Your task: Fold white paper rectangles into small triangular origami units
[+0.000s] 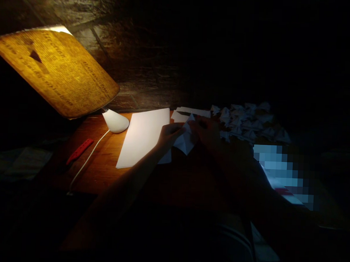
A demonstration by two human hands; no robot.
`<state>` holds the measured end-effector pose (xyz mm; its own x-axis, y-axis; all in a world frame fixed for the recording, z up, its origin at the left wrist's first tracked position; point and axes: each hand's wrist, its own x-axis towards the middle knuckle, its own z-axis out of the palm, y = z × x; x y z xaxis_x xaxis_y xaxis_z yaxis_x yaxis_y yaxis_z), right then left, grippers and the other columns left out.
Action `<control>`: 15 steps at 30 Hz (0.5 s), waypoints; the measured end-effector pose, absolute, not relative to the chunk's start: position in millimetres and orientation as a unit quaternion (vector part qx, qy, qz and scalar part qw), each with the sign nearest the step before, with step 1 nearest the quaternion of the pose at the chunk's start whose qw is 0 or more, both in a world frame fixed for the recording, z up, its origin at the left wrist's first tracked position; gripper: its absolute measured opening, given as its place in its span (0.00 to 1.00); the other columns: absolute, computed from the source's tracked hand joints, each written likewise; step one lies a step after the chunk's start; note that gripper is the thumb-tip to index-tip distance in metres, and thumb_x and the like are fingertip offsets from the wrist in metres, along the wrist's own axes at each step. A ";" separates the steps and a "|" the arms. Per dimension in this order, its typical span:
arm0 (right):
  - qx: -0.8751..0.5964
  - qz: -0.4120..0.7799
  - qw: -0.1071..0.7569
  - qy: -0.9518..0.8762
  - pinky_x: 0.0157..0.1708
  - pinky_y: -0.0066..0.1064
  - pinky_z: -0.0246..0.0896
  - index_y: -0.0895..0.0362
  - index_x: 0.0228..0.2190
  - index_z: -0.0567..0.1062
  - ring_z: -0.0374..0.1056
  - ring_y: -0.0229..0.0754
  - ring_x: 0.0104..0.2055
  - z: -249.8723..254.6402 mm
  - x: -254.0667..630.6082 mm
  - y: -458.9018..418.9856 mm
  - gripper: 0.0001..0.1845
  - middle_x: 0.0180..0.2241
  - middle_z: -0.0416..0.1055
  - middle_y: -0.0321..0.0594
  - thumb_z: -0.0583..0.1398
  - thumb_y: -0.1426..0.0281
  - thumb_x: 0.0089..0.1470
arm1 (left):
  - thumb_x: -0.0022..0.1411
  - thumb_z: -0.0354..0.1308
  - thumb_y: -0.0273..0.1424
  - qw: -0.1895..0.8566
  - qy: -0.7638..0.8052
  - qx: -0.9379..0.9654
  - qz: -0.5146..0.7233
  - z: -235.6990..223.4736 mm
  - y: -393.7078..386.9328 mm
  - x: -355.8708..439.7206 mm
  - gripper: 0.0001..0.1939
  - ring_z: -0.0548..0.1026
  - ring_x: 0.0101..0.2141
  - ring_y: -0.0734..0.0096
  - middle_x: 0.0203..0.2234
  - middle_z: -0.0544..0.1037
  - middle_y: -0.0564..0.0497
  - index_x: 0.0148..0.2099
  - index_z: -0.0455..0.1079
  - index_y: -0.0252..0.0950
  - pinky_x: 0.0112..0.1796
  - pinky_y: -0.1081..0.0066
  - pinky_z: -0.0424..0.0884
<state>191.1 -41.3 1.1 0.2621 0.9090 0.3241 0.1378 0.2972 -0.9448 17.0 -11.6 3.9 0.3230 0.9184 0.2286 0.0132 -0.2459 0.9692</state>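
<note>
We have the folded paper (185,144) near the centre of the view, gripped between two bare hands. The left hand (169,135) has thumb and fingers pinched on its nine-o'clock side; the right hand (207,129) has its fingers closed on it towards two o'clock, though shadow hides exactly where those tips press. Our light comes from the lamp (58,72) out at ten o'clock, so the right hand works in the dimmer half, and we could set a crease crooked there. If the left forearm swung, it might drag the stack of white sheets (144,135) at nine o'clock across the wooden table (103,172). Reaching carelessly towards two or three o'clock, our right knuckles could scatter or crush the small folded pieces (236,120) crowded just beyond.
</note>
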 end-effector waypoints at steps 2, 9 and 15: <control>-0.499 0.323 0.612 -0.522 0.27 0.32 0.58 0.53 0.21 0.71 0.62 0.38 0.26 1.5 190.5 -42.2 0.22 0.21 0.67 0.33 0.68 0.51 0.52 | 0.55 0.73 0.40 0.503 0.359 0.642 0.454 2.0 -11.0 15.7 0.14 0.67 0.24 0.75 0.21 0.75 0.53 0.28 0.78 0.36 0.27 0.72 0.59; -0.475 0.406 0.605 -0.493 0.22 0.31 0.57 0.53 0.22 0.73 0.62 0.38 0.24 -2.3 187.9 -38.8 0.27 0.20 0.68 0.34 0.71 0.44 0.44 | 0.54 0.71 0.37 0.527 0.379 0.602 0.465 2.9 -12.6 15.3 0.11 0.66 0.23 0.75 0.21 0.73 0.54 0.27 0.78 0.35 0.26 0.73 0.58; -0.459 0.439 0.575 -0.516 0.27 0.32 0.61 0.54 0.23 0.79 0.68 0.40 0.28 -5.9 189.9 -34.1 0.26 0.24 0.75 0.37 0.71 0.43 0.45 | 0.53 0.73 0.39 0.535 0.388 0.553 0.507 2.6 -7.5 11.6 0.15 0.64 0.23 0.76 0.21 0.70 0.55 0.26 0.74 0.35 0.25 0.74 0.55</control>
